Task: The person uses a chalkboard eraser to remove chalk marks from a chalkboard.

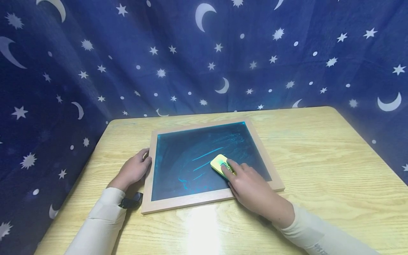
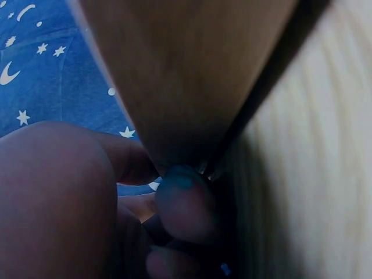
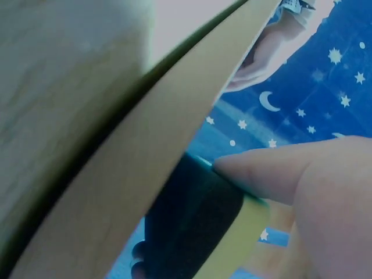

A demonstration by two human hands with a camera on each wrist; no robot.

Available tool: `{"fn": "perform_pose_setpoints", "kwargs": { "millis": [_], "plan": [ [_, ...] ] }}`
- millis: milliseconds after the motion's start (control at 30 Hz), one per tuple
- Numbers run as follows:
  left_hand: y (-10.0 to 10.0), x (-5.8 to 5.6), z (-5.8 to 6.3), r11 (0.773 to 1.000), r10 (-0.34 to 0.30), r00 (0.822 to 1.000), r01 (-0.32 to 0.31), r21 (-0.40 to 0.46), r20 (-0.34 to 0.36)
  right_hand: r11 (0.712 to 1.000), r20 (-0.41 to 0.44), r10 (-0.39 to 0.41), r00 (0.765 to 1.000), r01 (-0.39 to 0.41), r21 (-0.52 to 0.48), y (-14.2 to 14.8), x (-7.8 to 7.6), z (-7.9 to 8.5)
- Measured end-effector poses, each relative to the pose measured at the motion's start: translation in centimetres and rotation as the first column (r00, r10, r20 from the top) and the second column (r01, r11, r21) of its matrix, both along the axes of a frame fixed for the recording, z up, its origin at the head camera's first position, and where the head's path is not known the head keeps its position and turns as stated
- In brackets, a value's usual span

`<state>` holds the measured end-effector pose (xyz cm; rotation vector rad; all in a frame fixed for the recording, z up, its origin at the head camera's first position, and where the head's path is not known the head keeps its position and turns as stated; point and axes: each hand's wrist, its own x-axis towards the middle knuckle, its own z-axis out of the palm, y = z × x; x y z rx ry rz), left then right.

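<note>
A chalkboard [image 1: 178, 156] with a light wooden frame lies on the table, bearing a few blue chalk strokes [image 1: 207, 154] and smeared chalk marks. On its lower right part, my right hand [image 1: 251, 186] grips a chalkboard eraser [image 1: 220, 163], yellow on top with dark lettering. The right wrist view shows the eraser's dark side [image 3: 195, 226] beside the wooden frame [image 3: 139, 145], with the thumb along it. At the board's left edge, my left hand [image 1: 134, 170] holds the frame [image 2: 180, 75] between thumb and fingers. Blue chalk dust marks one left fingertip [image 2: 183, 203].
The pale wooden table [image 1: 328, 170] extends on both sides of the board. A blue curtain [image 1: 178, 39] with white moons and stars hangs behind and along the left. A black wrist device [image 1: 132, 201] sits on the left wrist, close to the board's lower left corner.
</note>
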<state>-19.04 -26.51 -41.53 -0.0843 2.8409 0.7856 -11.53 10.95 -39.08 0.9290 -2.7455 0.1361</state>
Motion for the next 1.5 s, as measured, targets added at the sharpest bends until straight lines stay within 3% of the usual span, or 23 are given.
{"fn": "perform_pose_setpoints", "kwargs": {
  "millis": [267, 633, 1000, 1233, 1500],
  "plan": [
    [0.2, 0.2, 0.4, 1.0, 0.0, 1.0, -0.001, 0.011, 0.009, 0.998, 0.027, 0.053, 0.998, -0.054, 0.026, -1.0, 0.5, 0.0],
    [-0.1, 0.4, -0.2, 1.0, -0.001, 1.0, 0.001, -0.011, 0.005, 0.99, 0.0, 0.135, 0.991, -0.135, 0.052, -2.8, 1.6, -0.4],
    [0.0, 0.4, 0.1, 1.0, 0.006, 1.0, -0.006, 0.002, 0.013, 0.973, -0.044, 0.218, 0.975, -0.213, 0.083, -4.9, 2.4, -0.1],
    [0.1, 0.4, 0.2, 1.0, 0.003, 1.0, -0.003, 0.005, 0.013, 0.97, -0.017, 0.22, 0.975, -0.217, 0.107, -5.2, 2.5, 0.1],
    [0.1, 0.3, 0.2, 1.0, -0.001, 1.0, 0.001, -0.001, -0.001, 0.981, 0.045, 0.185, 0.982, -0.187, 0.046, -4.7, 2.2, 0.1]
  ]
}}
